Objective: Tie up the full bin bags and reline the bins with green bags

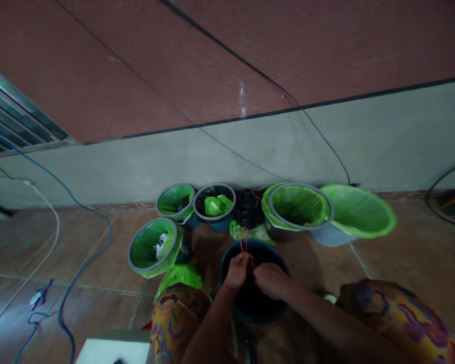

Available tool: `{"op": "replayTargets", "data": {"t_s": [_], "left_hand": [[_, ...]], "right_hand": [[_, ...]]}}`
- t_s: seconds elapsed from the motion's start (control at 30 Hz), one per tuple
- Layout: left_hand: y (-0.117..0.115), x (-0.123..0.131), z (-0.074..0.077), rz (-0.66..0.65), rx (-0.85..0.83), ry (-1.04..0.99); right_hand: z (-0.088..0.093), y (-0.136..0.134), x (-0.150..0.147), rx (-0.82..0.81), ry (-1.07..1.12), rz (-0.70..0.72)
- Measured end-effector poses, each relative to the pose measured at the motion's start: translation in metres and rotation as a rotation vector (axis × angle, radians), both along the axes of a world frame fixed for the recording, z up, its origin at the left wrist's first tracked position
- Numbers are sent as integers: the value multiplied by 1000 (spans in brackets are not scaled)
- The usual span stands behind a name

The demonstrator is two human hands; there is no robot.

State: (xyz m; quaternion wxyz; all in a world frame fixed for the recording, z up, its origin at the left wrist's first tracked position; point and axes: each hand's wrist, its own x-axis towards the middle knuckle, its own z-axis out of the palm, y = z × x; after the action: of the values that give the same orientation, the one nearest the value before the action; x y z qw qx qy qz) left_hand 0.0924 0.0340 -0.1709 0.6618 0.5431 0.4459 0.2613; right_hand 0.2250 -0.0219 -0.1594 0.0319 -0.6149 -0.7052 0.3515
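Over a dark blue bin (275, 252) between my knees, both my hands work close together. My left hand (236, 271) is closed in a pinch on a red drawstring (243, 237), whose loop stands up above the fingers. Right beside it, my right hand (270, 280) is curled shut, knuckles up; what lies inside its fingers is hidden. The inside of the bin is very dark, so its contents cannot be made out. Just behind the bin sit a black plastic bag (249, 207) and a crumpled green bag (256, 233).
Green-lined bins (174, 194) (151, 247) stand at left, with a black-lined bin (214, 222) near them. Two more green-lined bins, a grey-rimmed bin (299, 199) and a wide bin (364, 212), stand right. A blue cable (85, 207) crosses the tiled floor. A white box (114, 351) is bottom left.
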Motion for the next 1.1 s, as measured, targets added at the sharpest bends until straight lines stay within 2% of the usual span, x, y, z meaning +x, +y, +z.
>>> {"op": "replayTargets", "data": {"t_s": [0.17,0.27,0.4,0.53,0.6,0.7,0.8,0.87,0.97,1.1], "left_hand": [[-2,1,-7,-121,11,146],[-5,4,-7,-183,20,185],[-8,5,-5,-253,-9,133],[-12,5,-3,-353,-84,83],[-14,5,-1,-391,-59,60],[-15,4,0,-361,0,87],[-13,2,-2,-305,2,146],[-12,1,-6,-288,-2,139],[-12,1,-9,-248,-19,118],[-9,1,-2,-235,19,163]], "right_hand": [[35,3,16,129,-197,13],[44,4,17,100,-175,35],[52,5,15,99,-157,26],[66,10,15,98,-53,-105],[71,13,15,74,37,-176],[70,17,18,49,153,-233],[61,17,24,90,165,-264],[52,14,28,75,117,-242],[40,8,31,-33,11,-171],[35,5,36,-24,-156,-141]]}}
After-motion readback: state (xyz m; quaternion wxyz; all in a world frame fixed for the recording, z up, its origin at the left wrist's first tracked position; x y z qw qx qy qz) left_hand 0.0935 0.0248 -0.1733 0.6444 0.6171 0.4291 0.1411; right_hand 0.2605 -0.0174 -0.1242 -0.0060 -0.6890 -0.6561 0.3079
